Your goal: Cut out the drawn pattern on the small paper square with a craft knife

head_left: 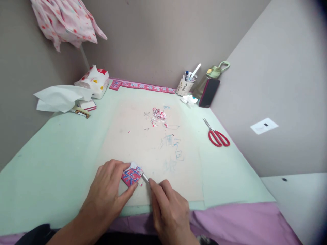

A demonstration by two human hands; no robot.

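My left hand [108, 190] grips a small square carving block [129, 179] by its edges, between thumb and fingers. Its top is red-pink with blue-outlined character strokes, and one corner is white where the surface has been cut away. A slim silver carving knife [145, 177] is pinched in my right hand [170, 207], with its tip at the block's right edge. Small bits lie by the tip. Both lie over a beige work sheet [120, 136] with faint blue written characters. Farther up the sheet is a pile of red and white shavings [158, 115].
Red-handled scissors [218, 137] lie at right. Behind them are a phone [209, 92], a green bottle [203, 83], a pen cup [187, 84] and crumpled tissue [189, 99]. A row of pink character blocks [148, 86] lines the back edge. A tissue pack [95, 81] stands back left.
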